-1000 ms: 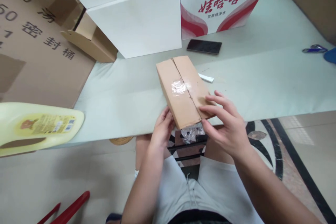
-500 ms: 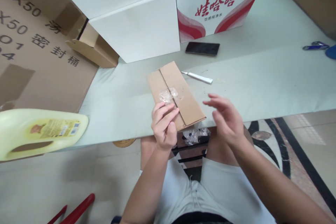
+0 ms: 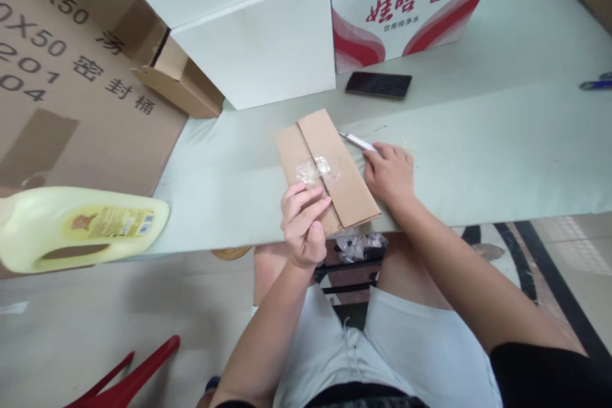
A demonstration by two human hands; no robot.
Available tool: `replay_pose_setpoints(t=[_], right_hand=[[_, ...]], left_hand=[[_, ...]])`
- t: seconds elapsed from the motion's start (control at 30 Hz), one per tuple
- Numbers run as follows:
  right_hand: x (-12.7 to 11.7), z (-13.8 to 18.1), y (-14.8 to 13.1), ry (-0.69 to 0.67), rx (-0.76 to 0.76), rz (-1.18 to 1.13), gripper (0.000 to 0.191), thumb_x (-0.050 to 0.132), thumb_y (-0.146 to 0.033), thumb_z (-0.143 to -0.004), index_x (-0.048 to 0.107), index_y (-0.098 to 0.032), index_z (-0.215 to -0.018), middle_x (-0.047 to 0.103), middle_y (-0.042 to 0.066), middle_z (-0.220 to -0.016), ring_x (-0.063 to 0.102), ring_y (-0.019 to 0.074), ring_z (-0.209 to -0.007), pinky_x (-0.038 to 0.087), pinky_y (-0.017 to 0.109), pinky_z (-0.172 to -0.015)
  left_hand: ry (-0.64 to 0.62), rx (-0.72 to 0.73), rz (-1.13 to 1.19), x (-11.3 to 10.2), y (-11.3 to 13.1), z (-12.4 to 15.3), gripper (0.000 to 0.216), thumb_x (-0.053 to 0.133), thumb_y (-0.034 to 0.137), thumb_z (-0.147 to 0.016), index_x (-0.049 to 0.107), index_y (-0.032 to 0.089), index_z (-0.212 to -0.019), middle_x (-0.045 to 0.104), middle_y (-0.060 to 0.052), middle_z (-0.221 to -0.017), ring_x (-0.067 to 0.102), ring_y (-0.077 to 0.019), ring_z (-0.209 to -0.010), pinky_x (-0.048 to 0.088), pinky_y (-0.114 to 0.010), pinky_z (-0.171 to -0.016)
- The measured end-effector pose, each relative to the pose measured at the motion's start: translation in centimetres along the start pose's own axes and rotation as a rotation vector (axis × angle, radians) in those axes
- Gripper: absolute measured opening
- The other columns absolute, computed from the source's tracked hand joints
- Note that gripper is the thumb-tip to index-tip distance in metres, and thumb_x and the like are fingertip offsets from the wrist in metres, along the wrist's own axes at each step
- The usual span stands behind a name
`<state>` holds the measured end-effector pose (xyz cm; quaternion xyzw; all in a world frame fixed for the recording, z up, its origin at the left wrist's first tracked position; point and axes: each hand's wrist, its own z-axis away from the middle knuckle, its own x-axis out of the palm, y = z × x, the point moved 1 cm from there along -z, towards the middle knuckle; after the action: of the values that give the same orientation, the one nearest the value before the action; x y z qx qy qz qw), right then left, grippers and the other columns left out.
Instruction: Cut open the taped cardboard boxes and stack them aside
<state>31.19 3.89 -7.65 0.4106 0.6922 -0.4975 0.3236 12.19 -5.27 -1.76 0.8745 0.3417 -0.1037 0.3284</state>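
The small carton [image 3: 354, 188] lay at the front edge of the bench [image 3: 502, 159], its clear tape [image 3: 306, 172] uppermost, presumably to keep the taped face within reach. The left hand [image 3: 303, 223] laid half-curled fingers on its near left part, likely as a steady; whether the thumb pinched it could not be told. The right hand [image 3: 389, 172], palm down, forearm slanting over the front edge, bent its fingers over the handle end of a slim knife [image 3: 356, 141]; their grip was hidden.
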Motion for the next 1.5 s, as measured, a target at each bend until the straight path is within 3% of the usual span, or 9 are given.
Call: replay_pose_setpoints(t=[0.17, 0.33, 0.53, 0.67, 0.8, 0.97, 1.17, 1.33, 1.5], right_hand=[[-0.5, -0.1, 0.4, 0.065, 0.091, -0.121, 0.029, 0.046, -0.021, -0.093, 0.072, -0.019, -0.106, 0.067, 0.016, -0.102, 0.059, 0.0314, -0.099, 0.043, 0.051, -0.090], [-0.9, -0.6, 1.9, 0.228, 0.144, -0.254, 0.029, 0.042, -0.023, -0.093, 0.061, -0.018, -0.115, 0.063, 0.012, -0.101, 0.061, 0.0244, -0.090, 0.050, 0.043, -0.082], [-5.2, -0.4, 3.8, 0.626, 0.512, -1.066, 0.016, 0.044, -0.026, -0.095, 0.046, -0.029, -0.110, 0.047, -0.007, -0.070, 0.039, 0.0069, -0.046, 0.033, 0.021, -0.045], [-8.8, 0.6, 3.4, 0.438, 0.653, -1.583, 0.009, 0.056, -0.021, -0.090, 0.054, -0.027, -0.096, 0.053, -0.007, -0.070, 0.044, 0.0045, -0.046, 0.039, 0.014, -0.041], [-9.7, 1.5, 3.5, 0.144, 0.686, -1.994, 0.011, 0.072, -0.024, -0.082, 0.062, -0.025, -0.085, 0.054, -0.007, -0.067, 0.035, 0.0009, -0.043, 0.022, 0.007, -0.030], [-9.0, 1.8, 2.8, 0.031, 0.580, -1.992, 0.014, 0.077, -0.026, -0.080, 0.064, -0.025, -0.083, 0.054, -0.008, -0.066, 0.029, 0.0010, -0.041, 0.014, 0.009, -0.028], [-9.6, 1.1, -2.2, 0.306, 0.734, -1.991, 0.013, 0.066, -0.020, -0.090, 0.054, -0.024, -0.086, 0.051, -0.009, -0.062, 0.031, 0.0029, -0.039, 0.015, 0.014, -0.031], [-10.9, -0.2, -7.0, 0.416, 0.545, -1.854, 0.014, 0.061, -0.027, -0.094, 0.048, -0.026, -0.089, 0.049, -0.009, -0.067, 0.035, 0.0037, -0.043, 0.020, 0.015, -0.035], [-10.6, -0.9, -8.7, 0.468, 0.503, -1.665, 0.009, 0.049, -0.027, -0.099, 0.045, -0.027, -0.092, 0.045, -0.008, -0.072, 0.032, 0.0035, -0.043, 0.018, 0.017, -0.036]], left_hand=[[0.025, 0.000, 0.078, 0.3, 0.0, 0.0, 0.039, 0.039, 0.039, -0.097, 0.077, 0.027, -0.099, 0.076, -0.007, -0.102, 0.065, -0.0276, -0.106, 0.051, -0.056, -0.103], [-0.004, -0.042, 0.094, 0.3, -0.1, 0.3, 0.041, 0.039, 0.040, -0.097, 0.078, 0.026, -0.097, 0.076, -0.008, -0.102, 0.064, -0.0288, -0.110, 0.050, -0.056, -0.104], [0.072, 0.041, 0.194, 0.2, -0.3, 0.2, 0.034, 0.044, 0.029, -0.097, 0.076, 0.026, -0.109, 0.075, -0.006, -0.108, 0.064, -0.0273, -0.112, 0.051, -0.053, -0.104], [0.103, 0.064, 0.217, 0.7, -0.2, 0.0, 0.031, 0.045, 0.027, -0.097, 0.075, 0.024, -0.106, 0.074, -0.006, -0.107, 0.064, -0.0274, -0.112, 0.052, -0.052, -0.102], [0.109, 0.082, 0.222, 1.1, 0.0, -0.2, 0.030, 0.046, 0.024, -0.096, 0.075, 0.023, -0.104, 0.073, -0.006, -0.106, 0.066, -0.0261, -0.107, 0.052, -0.052, -0.101], [0.114, 0.096, 0.189, 0.8, -0.2, -0.2, 0.031, 0.045, 0.024, -0.095, 0.075, 0.023, -0.103, 0.074, -0.006, -0.105, 0.066, -0.0268, -0.110, 0.054, -0.052, -0.100], [0.099, 0.114, 0.168, 0.8, -0.2, -0.3, 0.029, 0.048, 0.022, -0.092, 0.074, 0.023, -0.103, 0.073, -0.006, -0.105, 0.066, -0.0263, -0.109, 0.055, -0.051, -0.101], [0.113, 0.103, 0.191, 1.1, 0.1, -0.3, 0.028, 0.049, 0.021, -0.091, 0.075, 0.023, -0.103, 0.073, -0.007, -0.105, 0.065, -0.0269, -0.109, 0.054, -0.051, -0.101], [0.105, 0.096, 0.186, 1.0, 0.1, -0.3, 0.029, 0.049, 0.021, -0.092, 0.075, 0.021, -0.104, 0.074, -0.008, -0.106, 0.065, -0.0275, -0.110, 0.054, -0.052, -0.100]])
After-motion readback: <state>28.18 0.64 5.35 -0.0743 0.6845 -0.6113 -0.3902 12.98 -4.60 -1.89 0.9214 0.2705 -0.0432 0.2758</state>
